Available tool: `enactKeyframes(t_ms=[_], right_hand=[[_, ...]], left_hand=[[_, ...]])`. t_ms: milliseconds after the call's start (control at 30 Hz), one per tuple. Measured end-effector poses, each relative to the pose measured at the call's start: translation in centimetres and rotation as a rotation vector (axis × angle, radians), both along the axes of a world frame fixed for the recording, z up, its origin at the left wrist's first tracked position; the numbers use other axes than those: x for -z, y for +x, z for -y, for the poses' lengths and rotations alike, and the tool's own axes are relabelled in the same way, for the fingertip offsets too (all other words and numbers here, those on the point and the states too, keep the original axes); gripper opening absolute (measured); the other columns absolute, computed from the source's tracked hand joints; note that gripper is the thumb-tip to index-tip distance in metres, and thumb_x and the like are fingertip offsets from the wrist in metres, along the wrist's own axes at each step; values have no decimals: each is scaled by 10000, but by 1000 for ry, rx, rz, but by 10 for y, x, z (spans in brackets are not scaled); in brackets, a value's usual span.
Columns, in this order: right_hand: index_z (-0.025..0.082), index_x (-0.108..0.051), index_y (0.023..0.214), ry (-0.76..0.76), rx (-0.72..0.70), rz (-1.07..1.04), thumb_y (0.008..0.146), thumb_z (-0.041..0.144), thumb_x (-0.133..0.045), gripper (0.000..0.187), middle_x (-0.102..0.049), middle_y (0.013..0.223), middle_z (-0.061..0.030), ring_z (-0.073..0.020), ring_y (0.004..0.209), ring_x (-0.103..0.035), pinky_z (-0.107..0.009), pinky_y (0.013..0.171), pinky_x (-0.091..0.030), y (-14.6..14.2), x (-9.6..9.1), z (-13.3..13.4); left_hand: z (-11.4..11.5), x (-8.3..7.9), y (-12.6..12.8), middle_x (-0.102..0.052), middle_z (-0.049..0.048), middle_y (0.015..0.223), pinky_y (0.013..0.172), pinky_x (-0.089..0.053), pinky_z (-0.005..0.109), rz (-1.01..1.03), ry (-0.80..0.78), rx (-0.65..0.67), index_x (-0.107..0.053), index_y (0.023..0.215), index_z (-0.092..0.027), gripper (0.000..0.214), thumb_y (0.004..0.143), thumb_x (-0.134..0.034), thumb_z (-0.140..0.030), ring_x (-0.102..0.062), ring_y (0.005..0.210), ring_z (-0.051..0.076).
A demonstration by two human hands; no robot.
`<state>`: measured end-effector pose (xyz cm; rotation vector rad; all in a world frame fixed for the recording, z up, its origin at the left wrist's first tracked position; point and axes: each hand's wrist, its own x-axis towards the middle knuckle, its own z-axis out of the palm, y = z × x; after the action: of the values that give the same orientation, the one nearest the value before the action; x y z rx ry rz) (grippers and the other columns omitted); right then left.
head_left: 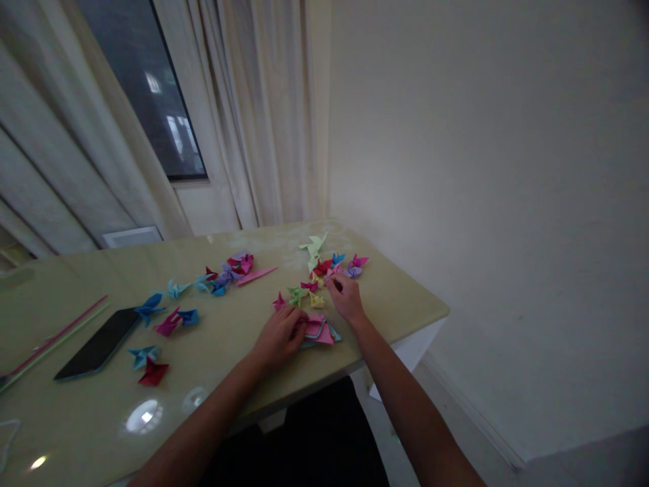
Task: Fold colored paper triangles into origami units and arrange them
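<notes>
Near the table's front edge my left hand lies with bent fingers at the left side of a small pile of pink and pale blue folded paper. Its fingertips close on the pink paper there. My right hand is closed in a pinch just above the pile, beside a pink folded-paper piece; what its fingertips hold, if anything, is hidden. Around both hands lie several origami pieces: a yellow one, a green one, a purple one and a pale green one.
More origami pieces, such as a purple one and a dark red one, lie to the left. A dark phone and thin pink and green sticks are farther left. The table ends near the wall.
</notes>
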<state>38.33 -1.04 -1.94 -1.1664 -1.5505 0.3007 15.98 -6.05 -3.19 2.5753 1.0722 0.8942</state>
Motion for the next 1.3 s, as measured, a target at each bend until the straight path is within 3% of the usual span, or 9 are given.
enactKeyframes(t_ms=[133, 300, 500, 667, 933, 1133, 1300], right_hand=[[203, -624, 692, -8, -17, 3, 998, 453, -533, 406, -538, 632, 13, -151, 615, -472, -288, 622, -347, 0, 1, -1], [201, -643, 704, 3, -12, 7, 996, 453, -544, 398, -557, 646, 10, -151, 622, -482, -285, 627, -354, 1, 3, -2], [207, -638, 696, 15, -15, 7, 997, 439, -549, 390, -522, 626, 18, -151, 608, -468, -286, 622, -347, 1, 3, -2], [205, -642, 706, 0, -16, 7, 994, 435, -545, 381, -549, 642, 11, -150, 609, -477, -283, 619, -345, 1, 3, -1], [205, -622, 685, 9, -9, 25, 1002, 449, -540, 409, -516, 628, 17, -149, 604, -457, -292, 624, -341, 1, 1, 0], [195, -638, 695, 5, -23, 11, 991, 447, -550, 399, -541, 637, 14, -142, 605, -463, -278, 616, -338, 1, 3, -2], [191, -635, 689, 15, -23, 11, 997, 442, -552, 406, -505, 613, 28, -136, 600, -453, -271, 613, -328, 1, 4, -2]], left_hand=[[-3, 2, -2, -684, 91, 994, 833, -544, 361, 118, -91, -3, -642, 988, -208, 146, 991, -502, -248, -651, 926, 223], [-5, 7, 0, -704, 115, 1060, 894, -557, 391, 131, -56, -7, -692, 1113, -202, 205, 962, -577, -282, -660, 993, 242], [-6, 5, 0, -697, 104, 960, 832, -554, 360, 91, -98, -15, -728, 910, -191, 201, 967, -551, -266, -659, 918, 227], [-6, 3, 0, -721, 119, 1041, 900, -558, 391, 90, -103, -27, -761, 1043, -179, 206, 914, -633, -274, -676, 979, 248], [-10, 5, -4, -746, 119, 1076, 898, -570, 393, 120, -155, 12, -792, 1048, -188, 252, 901, -719, -379, -701, 985, 254], [-6, 0, -1, -747, 99, 1016, 906, -543, 383, 64, -114, 50, -790, 961, -203, 266, 1015, -559, -324, -681, 971, 231], [-5, 4, 1, -735, 102, 1091, 918, -554, 371, 45, -117, 37, -772, 1084, -198, 242, 994, -621, -364, -683, 1009, 228]])
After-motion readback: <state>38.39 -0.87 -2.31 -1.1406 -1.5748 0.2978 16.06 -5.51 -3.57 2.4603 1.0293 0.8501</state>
